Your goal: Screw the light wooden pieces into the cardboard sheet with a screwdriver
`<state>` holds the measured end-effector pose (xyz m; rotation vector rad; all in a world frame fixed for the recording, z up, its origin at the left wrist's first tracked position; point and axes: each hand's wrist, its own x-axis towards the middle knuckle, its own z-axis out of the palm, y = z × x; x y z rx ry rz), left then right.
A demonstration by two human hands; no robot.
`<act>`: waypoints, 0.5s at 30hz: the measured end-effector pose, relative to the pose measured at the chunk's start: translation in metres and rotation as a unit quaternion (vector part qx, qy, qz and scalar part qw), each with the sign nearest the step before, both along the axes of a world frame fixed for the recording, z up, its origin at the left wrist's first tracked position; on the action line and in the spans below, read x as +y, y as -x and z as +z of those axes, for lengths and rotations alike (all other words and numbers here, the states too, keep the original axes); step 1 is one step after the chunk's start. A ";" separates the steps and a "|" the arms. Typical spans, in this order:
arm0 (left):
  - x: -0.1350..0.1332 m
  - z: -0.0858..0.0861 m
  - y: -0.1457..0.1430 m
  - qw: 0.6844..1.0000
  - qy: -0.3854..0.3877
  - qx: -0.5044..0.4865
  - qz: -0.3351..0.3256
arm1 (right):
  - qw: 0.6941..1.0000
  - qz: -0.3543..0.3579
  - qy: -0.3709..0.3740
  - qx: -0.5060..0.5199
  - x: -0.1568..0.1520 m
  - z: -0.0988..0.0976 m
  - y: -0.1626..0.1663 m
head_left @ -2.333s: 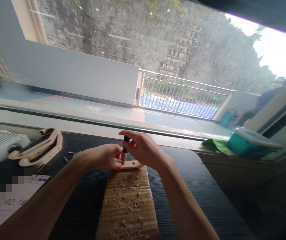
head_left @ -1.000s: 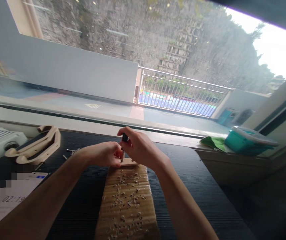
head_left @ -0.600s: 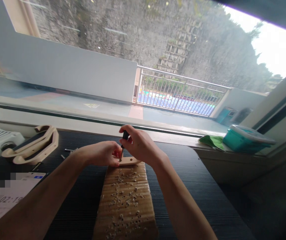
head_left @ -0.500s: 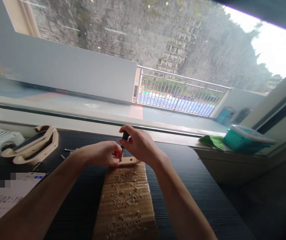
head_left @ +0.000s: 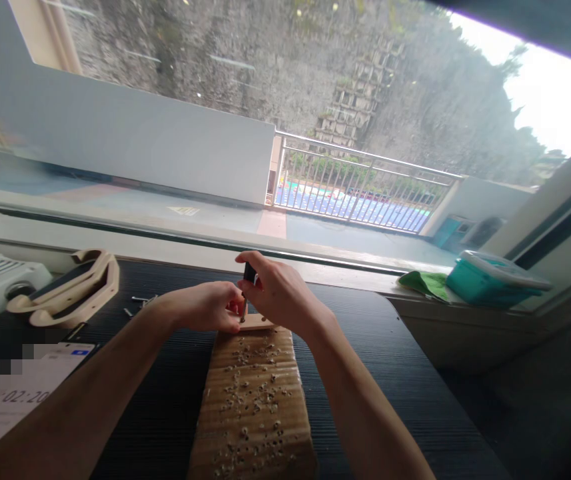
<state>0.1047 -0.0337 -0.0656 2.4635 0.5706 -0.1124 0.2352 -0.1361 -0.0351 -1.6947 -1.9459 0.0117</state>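
Note:
My right hand [head_left: 279, 287] is closed around the black handle of a screwdriver [head_left: 249, 273], which stands nearly upright. The shaft's tip meets a screw at the left end of a pale beige bar [head_left: 259, 323] with holes in it. My left hand [head_left: 215, 305] pinches that same end of the bar, thumb and fingers close around the tip. Beneath the bar lies a cardboard block [head_left: 252, 407], its top pitted with several small holes. The bar rests across the block's far end; my right hand covers part of it.
Several loose screws [head_left: 141, 303] lie left of my left hand. Beige curved handles [head_left: 78, 293] and a white device [head_left: 0, 283] sit further left, a phone [head_left: 60, 373] below them. A teal box [head_left: 490, 283] and green cloth [head_left: 425, 283] are on the right sill.
My right hand has turned slightly on the screwdriver, its index finger shifting a little left. The bar and my left hand stay almost in place.

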 end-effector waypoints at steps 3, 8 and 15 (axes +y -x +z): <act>0.002 0.000 0.001 1.000 0.003 0.008 -0.024 | 0.999 -0.038 0.013 -0.005 0.003 -0.001 -0.002; 0.002 0.000 0.001 1.000 0.013 0.007 -0.020 | 0.997 -0.065 0.021 -0.025 0.001 0.001 -0.005; 0.001 0.000 0.001 1.000 0.018 0.004 -0.013 | 0.999 0.021 0.000 0.025 -0.004 0.004 -0.004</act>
